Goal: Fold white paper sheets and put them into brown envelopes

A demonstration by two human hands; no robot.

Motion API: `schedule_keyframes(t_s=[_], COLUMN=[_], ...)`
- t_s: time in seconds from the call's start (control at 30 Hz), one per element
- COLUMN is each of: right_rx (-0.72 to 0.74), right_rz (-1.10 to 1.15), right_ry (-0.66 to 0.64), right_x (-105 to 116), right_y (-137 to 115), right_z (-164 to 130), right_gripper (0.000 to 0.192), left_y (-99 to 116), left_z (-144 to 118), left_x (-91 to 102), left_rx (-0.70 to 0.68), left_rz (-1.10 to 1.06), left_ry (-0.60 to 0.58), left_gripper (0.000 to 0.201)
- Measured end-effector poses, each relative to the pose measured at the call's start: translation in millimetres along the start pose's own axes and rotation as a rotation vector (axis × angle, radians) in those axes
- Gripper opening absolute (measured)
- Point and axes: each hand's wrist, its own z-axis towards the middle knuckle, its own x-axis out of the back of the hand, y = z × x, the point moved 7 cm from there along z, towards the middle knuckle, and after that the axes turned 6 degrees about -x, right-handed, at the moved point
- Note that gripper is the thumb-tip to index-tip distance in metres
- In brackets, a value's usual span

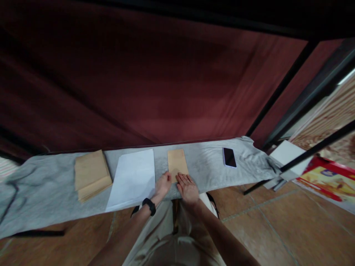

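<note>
A small tan paper rectangle point(176, 161), like an envelope or flat paper bag, lies on the grey cloth in front of me. My right hand point(188, 187) rests palm down on its near end, fingers stretched out. At its lower left edge is my left hand point(164, 182), its fingers curled in; whether they pinch the paper's edge is hidden. A black watch point(149, 207) is on my left wrist. Just left of that hand lies white paper point(133, 177), and farther left a stack of brown paper bags or envelopes point(93, 173) with a fold along the near end.
The long narrow bench point(205, 162) is draped in grey cloth. A phone point(229, 157) lies on its right part. Dark red fabric point(172, 92) hangs behind it, with a black metal bar point(283, 88) at right. A red and yellow box point(330, 181) stands on the tiled floor.
</note>
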Motion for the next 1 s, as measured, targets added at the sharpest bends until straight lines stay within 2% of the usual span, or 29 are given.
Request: schedule_keyframes(t_s=[0.1,0.27,0.4,0.53,0.77,1.0], right_rx=[-0.005,-0.002,-0.004,-0.006,-0.025,-0.086], right_rz=[0.012,0.025,0.023,0.037,0.14,0.25], right_ry=[0.003,0.004,-0.01,-0.008,0.024,0.039], right_x=[0.8,0.8,-0.1,-1.5,0.6,2.4], right_y=[-0.7,-0.7,0.9,2.5,8.7,16.4], right_z=[0.6,-1.9,-7.8,-10.4,-11.3,-10.8], right_gripper=[0.046,0.046,0.046,0.048,0.048,0.039], left_y=[23.1,50.0,51.1,40.7,30.0,27.2], left_z=[17.8,65.7,98.0,117.5,120.2,91.2], left_x=[-1.3,-31.9,-57.1,-66.9,-71.4,-80.4], left_rx=[-0.163,-0.409,-0.611,-0.633,-0.626,-0.663], left_rz=[0.206,0.398,0.773,0.909,0.92,0.887], left_ry=[-0.009,-0.137,-0.233,-0.257,-0.281,-0.378], left_gripper=[0.012,0.038,0.058,0.062,0.059,0.06])
